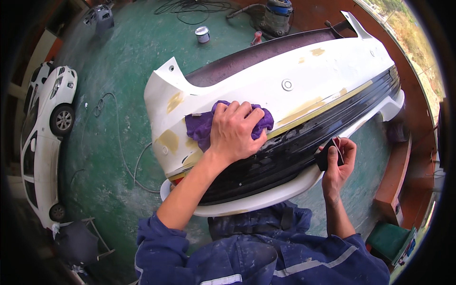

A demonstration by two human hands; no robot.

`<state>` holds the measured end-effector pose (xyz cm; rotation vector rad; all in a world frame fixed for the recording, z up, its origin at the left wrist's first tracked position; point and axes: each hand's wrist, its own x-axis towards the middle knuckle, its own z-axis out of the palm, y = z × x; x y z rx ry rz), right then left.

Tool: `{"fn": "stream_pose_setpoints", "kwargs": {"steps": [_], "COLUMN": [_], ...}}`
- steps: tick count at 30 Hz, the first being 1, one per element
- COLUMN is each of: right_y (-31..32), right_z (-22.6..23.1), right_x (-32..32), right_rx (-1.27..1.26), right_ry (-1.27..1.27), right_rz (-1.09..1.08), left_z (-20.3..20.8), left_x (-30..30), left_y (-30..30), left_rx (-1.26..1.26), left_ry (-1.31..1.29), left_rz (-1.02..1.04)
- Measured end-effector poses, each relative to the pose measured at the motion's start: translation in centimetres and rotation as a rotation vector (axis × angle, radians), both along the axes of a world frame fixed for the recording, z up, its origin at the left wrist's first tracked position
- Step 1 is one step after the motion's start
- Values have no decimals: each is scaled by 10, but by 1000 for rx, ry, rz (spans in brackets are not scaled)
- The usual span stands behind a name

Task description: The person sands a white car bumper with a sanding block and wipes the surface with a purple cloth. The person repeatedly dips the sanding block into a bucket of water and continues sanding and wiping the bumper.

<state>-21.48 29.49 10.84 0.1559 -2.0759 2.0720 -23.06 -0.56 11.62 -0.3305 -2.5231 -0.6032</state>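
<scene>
In front of me lies a white car bumper [228,88] with tan filler patches and a black ribbed lower section [256,164] that looks wet in places. My left hand [237,128] presses a bunched purple cloth [202,126] onto the white face, just above the black section, with its fingers curled over the cloth. Off to the right, my right hand [339,161] pinches a folded piece of black sandpaper [324,159] with a reddish inner side. That hand is beside the bumper's lower edge; whether it touches it is hard to tell.
A tin [202,34] and a workshop vacuum [277,19] stand on the green floor beyond the bumper. A thin hose [126,164] runs along the floor at left, near a parked white car [45,142]. A green box [387,240] sits at lower right.
</scene>
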Motion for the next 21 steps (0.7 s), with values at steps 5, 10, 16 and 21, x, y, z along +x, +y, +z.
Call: {"fn": "stream_pose_setpoints", "kwargs": {"steps": [5,10,16,21], "right_y": [-29,-68,-132,-152], "right_z": [34,58,60,60], "right_x": [-12,-70,-135,-146], "right_rx": [293,702,1046,1100], "right_ry": [153,471,544,506], "right_rz": [273,812,1214,1430], "left_z": [-10,-36,-63,-65], "left_x": [10,65,90,90], "left_y": [-50,-82,-79,-74], "left_rx": [-147,-151,-83,-63], "left_ry": [-37,-60,33,30], "left_rz": [282,376,445,470]}}
